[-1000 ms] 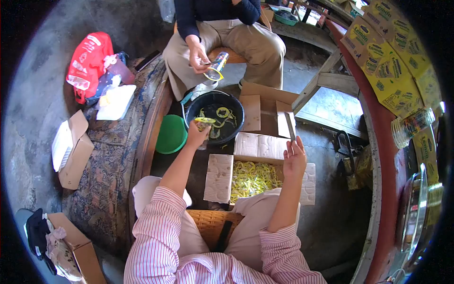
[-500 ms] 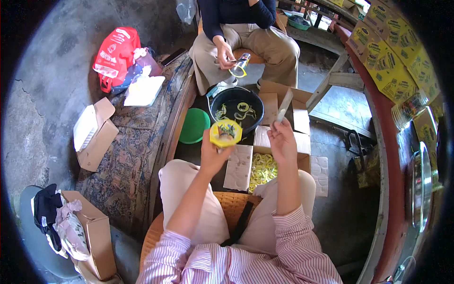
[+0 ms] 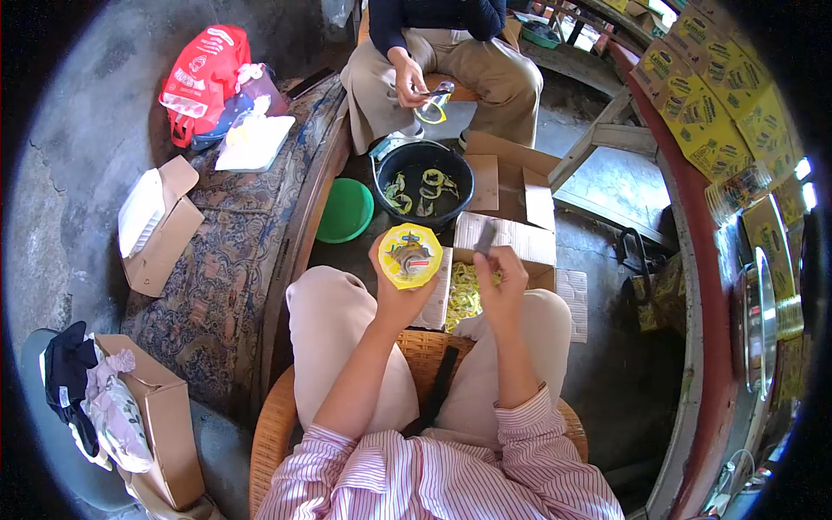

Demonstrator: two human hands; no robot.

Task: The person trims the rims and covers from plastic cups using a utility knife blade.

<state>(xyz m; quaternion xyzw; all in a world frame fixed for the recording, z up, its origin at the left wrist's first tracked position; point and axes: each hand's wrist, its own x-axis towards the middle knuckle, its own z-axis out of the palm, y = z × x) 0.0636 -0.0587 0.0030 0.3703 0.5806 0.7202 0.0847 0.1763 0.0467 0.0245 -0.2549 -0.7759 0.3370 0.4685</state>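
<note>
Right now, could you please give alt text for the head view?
A person's left hand holds a yellow-topped container and the right hand a narrow flat tool; beyond, a co-worker sits behind a black bucket.

Makeshift workshop: yellow cartons [image 3: 706, 113], bucket [image 3: 417, 157] (homely patterned cloth [image 3: 208, 286]).

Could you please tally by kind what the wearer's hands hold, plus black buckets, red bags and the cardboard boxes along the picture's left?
Yellow-topped cup, left hand: 1
Blade, right hand: 1
Black bucket: 1
Red bag: 1
Cardboard boxes: 2
Total: 6
</note>
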